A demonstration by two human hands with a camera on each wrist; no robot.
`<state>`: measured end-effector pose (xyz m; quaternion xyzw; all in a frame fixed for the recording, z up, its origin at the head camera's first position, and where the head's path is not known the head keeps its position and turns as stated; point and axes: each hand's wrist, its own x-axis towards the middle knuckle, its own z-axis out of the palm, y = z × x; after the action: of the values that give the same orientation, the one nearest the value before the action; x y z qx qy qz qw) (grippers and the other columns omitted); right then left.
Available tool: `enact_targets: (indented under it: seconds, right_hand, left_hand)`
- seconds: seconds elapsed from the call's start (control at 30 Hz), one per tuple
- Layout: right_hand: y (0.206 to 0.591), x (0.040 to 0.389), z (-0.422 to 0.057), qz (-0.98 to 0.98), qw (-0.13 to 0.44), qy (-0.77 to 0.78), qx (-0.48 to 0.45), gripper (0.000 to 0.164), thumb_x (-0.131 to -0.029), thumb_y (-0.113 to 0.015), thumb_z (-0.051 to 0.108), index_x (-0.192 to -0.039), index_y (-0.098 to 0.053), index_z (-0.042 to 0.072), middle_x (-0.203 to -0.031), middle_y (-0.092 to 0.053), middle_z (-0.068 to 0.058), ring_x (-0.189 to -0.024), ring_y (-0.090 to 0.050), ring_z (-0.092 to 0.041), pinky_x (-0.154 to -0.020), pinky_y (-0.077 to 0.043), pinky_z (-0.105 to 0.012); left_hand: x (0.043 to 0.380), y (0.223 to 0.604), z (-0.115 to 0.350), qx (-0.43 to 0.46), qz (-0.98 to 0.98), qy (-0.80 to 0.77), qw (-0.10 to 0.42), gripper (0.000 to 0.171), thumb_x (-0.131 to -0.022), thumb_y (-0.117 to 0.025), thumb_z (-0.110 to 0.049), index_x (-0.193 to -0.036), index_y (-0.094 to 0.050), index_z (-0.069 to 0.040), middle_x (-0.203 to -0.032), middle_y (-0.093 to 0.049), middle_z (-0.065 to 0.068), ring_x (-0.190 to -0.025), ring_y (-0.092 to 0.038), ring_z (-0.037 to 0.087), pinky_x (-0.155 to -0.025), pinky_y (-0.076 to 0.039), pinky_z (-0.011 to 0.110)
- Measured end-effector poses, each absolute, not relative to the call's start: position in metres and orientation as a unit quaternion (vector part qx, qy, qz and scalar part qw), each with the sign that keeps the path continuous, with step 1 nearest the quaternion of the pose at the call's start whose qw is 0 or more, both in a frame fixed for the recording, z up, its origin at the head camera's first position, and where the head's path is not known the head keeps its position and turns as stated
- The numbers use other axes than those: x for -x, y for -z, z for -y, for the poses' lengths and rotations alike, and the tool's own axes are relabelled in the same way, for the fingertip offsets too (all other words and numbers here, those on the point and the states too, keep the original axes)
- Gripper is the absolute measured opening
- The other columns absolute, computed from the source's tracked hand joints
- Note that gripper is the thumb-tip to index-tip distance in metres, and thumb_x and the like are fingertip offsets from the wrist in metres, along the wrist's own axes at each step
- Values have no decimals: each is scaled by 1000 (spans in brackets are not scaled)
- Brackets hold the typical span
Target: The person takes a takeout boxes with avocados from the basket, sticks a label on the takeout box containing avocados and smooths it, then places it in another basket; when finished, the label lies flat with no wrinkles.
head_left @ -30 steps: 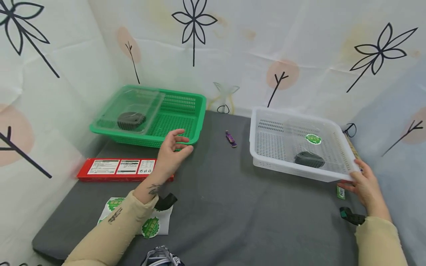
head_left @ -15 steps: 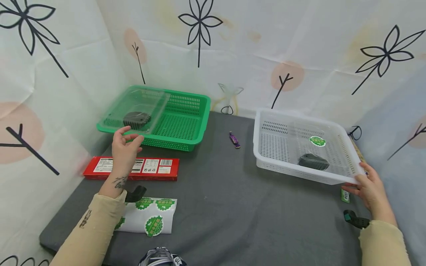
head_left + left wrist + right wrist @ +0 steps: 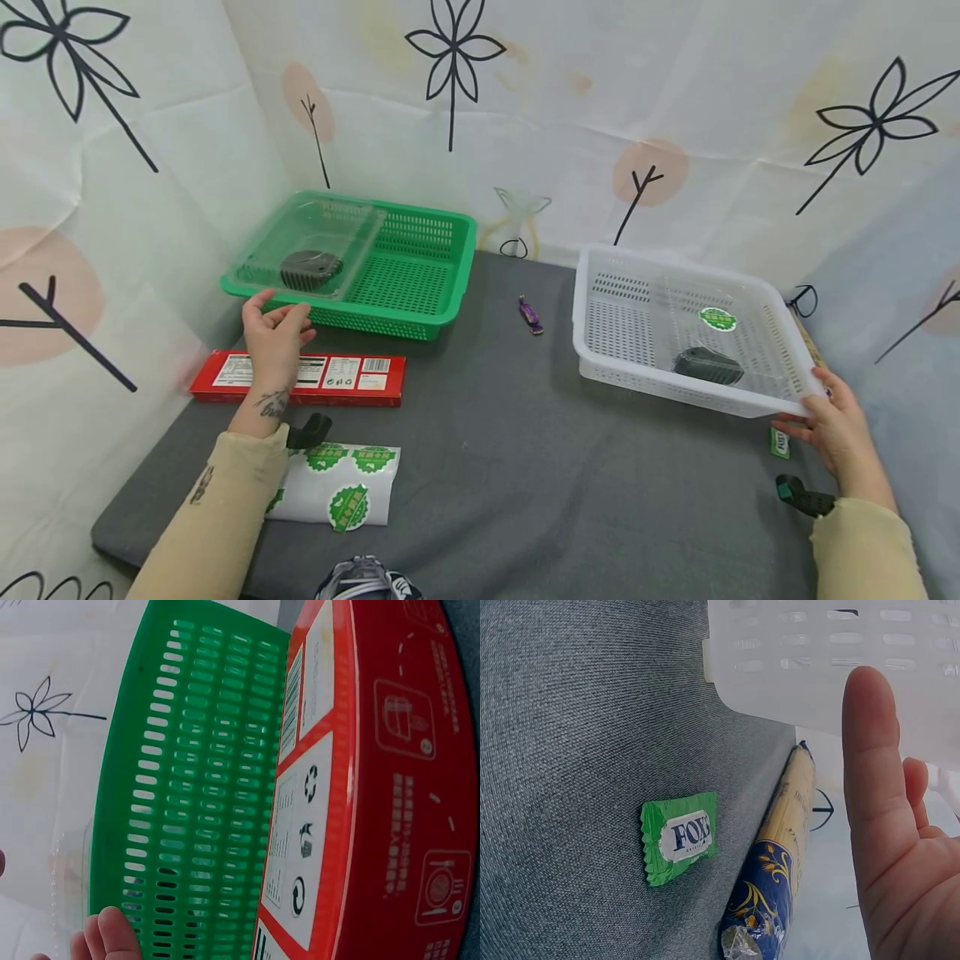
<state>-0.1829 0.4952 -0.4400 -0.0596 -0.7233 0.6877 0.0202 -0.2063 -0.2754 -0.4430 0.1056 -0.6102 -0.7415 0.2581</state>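
My left hand (image 3: 272,346) is at the front rim of the green plastic basket (image 3: 375,322), back left. Its fingers are loosely bent; in the left wrist view fingertips (image 3: 116,934) overlap the basket's outer wall near the rim. A transparent plastic cover (image 3: 330,221) lies over the basket's left part, with a dark ridged object (image 3: 311,269) there. My right hand (image 3: 843,425) grips the near right corner of the white plastic basket (image 3: 637,382). One finger runs along its wall in the right wrist view. Inside are a dark rounded object (image 3: 708,367) and a green round sticker (image 3: 717,319) on clear plastic.
A red box (image 3: 352,396) lies before the green basket, and a sheet of green stickers (image 3: 371,492) nearer. A purple-wrapped candy (image 3: 529,317) sits between the baskets. A green FOX'S packet (image 3: 682,836) and a long pasta pack (image 3: 780,855) lie by the white basket.
My left hand has moved left, away from the green basket's right part, then slightly down at its front rim. My right hand keeps its grip on the white basket.
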Motion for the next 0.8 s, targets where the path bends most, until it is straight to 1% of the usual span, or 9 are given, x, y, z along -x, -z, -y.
enact_targets:
  seconds: [0.13,0.33,0.4,0.53,0.67,0.73,0.8]
  right_hand:
    - [441,184,-497,717,16,-694,59,53,-89,-38,5,-133,-22,29,-110,-36,6,-70,-62,-18,-54,-50,-46]
    - [441,184,-499,722,17,-690,49,49,-90,-41,7,-131,-25,29,-110,-39,7,-69,-62,-19,-53,-50,-45]
    - [442,185,-500,724,17,-688,51,49,-90,-41,7,-131,-25,29,-110,-39,8,-69,-62,-19,-52,-50,-45]
    - [443,186,-500,727,16,-683,69,53,-90,-42,9,-133,-21,31,-108,-37,8,-65,-62,-18,-50,-50,-44]
    - [444,186,-501,747,22,-658,92,59,-89,-43,13,-136,-15,34,-105,-36,10,-62,-61,-15,-48,-50,-42]
    - [443,185,-500,773,23,-625,105,60,-89,-43,14,-137,-12,34,-113,-35,3,-63,-60,-10,-49,-51,-39]
    - [444,185,-500,800,22,-589,113,61,-89,-42,15,-137,-10,34,-121,-31,-5,-65,-59,-5,-50,-51,-37]
  left_hand:
    - [214,448,283,-127,584,761,252,71,-70,-71,-31,-127,-29,-22,-95,-45,8,-68,-55,18,-59,-52,27]
    - [222,440,286,-170,537,792,237,73,-69,-73,-24,-125,-26,-28,-99,-36,6,-65,-54,18,-72,-50,33]
    - [227,441,288,-173,520,801,242,74,-68,-74,-20,-124,-25,-28,-98,-34,7,-64,-52,19,-75,-49,36]
    - [233,444,291,-170,498,811,256,75,-69,-72,-9,-123,-25,-29,-91,-33,6,-64,-50,20,-78,-48,39]
    - [233,442,288,-161,487,816,267,74,-70,-68,-2,-123,-24,-29,-86,-33,7,-62,-45,19,-78,-48,39]
    - [228,432,280,-173,485,814,268,72,-72,-65,1,-124,-23,-27,-84,-33,7,-61,-43,19,-78,-48,38]
    - [224,426,276,-176,480,816,269,70,-73,-63,3,-124,-23,-26,-81,-33,7,-60,-42,19,-76,-49,36]
